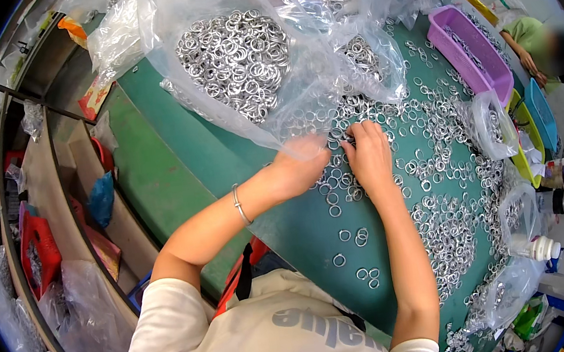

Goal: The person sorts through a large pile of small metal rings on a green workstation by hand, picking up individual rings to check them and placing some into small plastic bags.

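Note:
Many small silver metal rings (425,185) lie loose on a green table (289,235). My left hand (303,166), with a bangle on its wrist, is at the near edge of the ring pile, next to a clear plastic bag (162,32) full of silver rings (237,65). Its fingers are smeared by motion and partly behind the plastic, so what they hold does not show. Close beside it, my right hand (370,158) rests on the loose rings, fingers stretched forward and thumb apart from them. Several single rings (339,260) lie nearer my body.
A purple basket (443,22) with rings stands at the far right, beside yellow-green and blue trays (540,112). More clear bags (494,125) line the right edge, near a white bottle (541,248). Another person (537,46) sits beyond. Shelves (81,200) with a red basket (39,251) stand left.

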{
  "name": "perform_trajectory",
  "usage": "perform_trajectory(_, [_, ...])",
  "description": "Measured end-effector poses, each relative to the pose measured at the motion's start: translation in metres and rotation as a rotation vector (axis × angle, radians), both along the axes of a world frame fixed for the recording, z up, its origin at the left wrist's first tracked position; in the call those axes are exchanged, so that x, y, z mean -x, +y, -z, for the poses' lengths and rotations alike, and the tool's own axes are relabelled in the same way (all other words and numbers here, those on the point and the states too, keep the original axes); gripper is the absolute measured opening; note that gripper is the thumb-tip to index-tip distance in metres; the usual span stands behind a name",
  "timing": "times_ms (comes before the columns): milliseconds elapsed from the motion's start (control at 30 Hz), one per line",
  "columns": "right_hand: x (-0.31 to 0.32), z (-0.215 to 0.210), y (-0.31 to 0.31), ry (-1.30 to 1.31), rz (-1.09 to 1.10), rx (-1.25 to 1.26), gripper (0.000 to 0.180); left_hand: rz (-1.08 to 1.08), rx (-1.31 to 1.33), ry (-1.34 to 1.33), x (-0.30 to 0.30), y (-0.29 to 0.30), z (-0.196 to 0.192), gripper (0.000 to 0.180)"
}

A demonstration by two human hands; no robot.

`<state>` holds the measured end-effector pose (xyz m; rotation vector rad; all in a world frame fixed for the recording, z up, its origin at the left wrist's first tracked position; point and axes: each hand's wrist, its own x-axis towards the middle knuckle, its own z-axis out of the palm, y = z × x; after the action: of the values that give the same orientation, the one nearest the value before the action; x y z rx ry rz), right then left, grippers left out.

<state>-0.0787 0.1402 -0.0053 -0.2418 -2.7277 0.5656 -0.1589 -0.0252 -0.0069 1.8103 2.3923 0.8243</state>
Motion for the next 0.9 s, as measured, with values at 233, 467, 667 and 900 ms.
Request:
perform_trajectory(233, [-0.041, -0.018, 0.001, 0.002, -0.107, -0.003, 0.012, -0.049, 0.103, -0.232, 0.007, -0.005, 0.002, 0.007])
perform_trajectory(467, [-0.076, -0.034, -0.005, -0.041, -0.126, 0.07, 0.012, -0.11, -0.024, -0.327, -0.005, -0.014, -0.01, 0.007])
perform_trajectory(667, [-0.13, -0.051, -0.023, -0.377, -0.258, 0.136, 0.015, -0.002, 0.083, -0.315, -0.085, -0.033, -0.019, 0.006])
perform_trajectory(900, [-0.067, -0.025, -0.009, -0.022, -0.099, 0.272, 0.018, -0.028, -0.006, -0.358, -0.129, -0.033, 0.011, 0.017])
